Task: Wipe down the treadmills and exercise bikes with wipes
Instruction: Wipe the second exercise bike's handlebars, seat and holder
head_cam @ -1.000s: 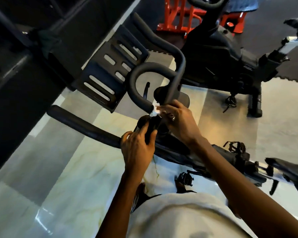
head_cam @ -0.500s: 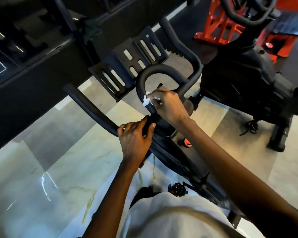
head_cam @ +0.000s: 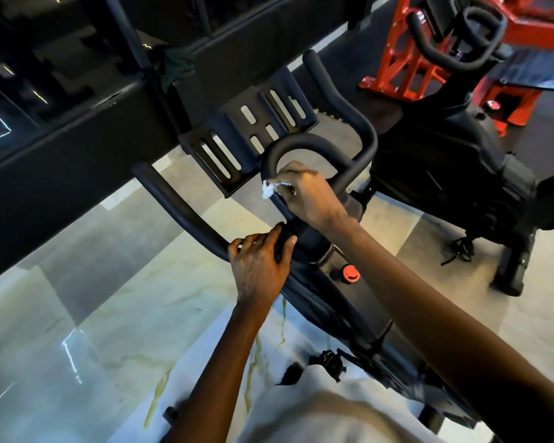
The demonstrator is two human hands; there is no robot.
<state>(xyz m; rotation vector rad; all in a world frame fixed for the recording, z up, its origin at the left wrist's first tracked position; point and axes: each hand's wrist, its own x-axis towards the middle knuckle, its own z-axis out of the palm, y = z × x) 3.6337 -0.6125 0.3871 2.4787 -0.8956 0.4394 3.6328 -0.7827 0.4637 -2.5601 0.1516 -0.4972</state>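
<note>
A big shiny floor spreads under everything. On it stands a black bike, right in front of the person. A second bike stands off at 2 o'clock, with a red frame behind it at 1 o'clock.

The first bike's handlebar has a long arm that sticks out toward 10 o'clock. A plate with slots sits at 12 o'clock. In the middle is a round loop, shaped like an upside-down U. Its left leg runs from 6 o'clock up to 12 o'clock, and then the bar bends over toward 3 o'clock.

The left hand is curled round the handlebar at the foot of the loop, fingers on top. I think it is steadying the bike. The right hand is just past it at 12 o'clock, on the loop's left leg. Its fingers are bunched and they pinch a small white wipe against the bar. The wipe pokes out of the fingers at 9 o'clock.

The right hand is the nearer one to the top of the loop, which lies at 12 to 1 o'clock from it. So I guess the next rub should follow the bar up and round the bend. A little red knob sits under the right wrist at 5 o'clock.
</note>
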